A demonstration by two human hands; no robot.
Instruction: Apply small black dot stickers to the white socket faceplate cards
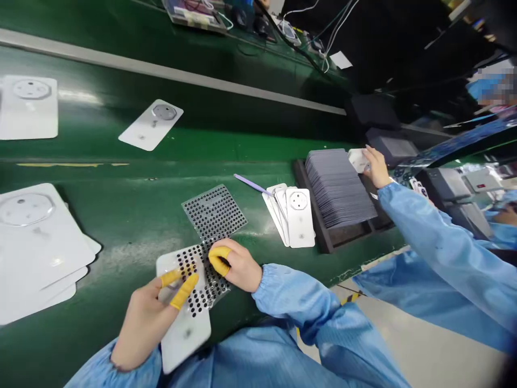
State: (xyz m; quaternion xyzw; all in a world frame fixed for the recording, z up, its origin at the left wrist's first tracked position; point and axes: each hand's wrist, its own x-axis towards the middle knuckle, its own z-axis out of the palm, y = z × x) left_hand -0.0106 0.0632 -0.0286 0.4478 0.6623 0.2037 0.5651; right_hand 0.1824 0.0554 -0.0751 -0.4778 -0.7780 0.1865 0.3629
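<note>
A clear sheet of black dots (198, 303) lies partly over a white phone-shaped panel (186, 337) at the near edge of the bench. My left hand (147, 312), with yellow finger covers, grips the sheet's left part above the panel; one fingertip shows through the dots. At the sheet's right side, my right hand (238, 264) is closed, its yellow-covered index finger curled against the thumb on the film. What lies between those fingertips is too small to make out. Another dotted sheet (216, 210) rests flat just beyond.
White panels (40, 242) are stacked at left; single panels (151, 125) lie farther back. A purple tweezer-like tool (252, 184) touches several panels (301, 218). A dark tray (329, 242) holds grey sheets (341, 188). At right, a co-worker's hand (377, 167) holds a white panel.
</note>
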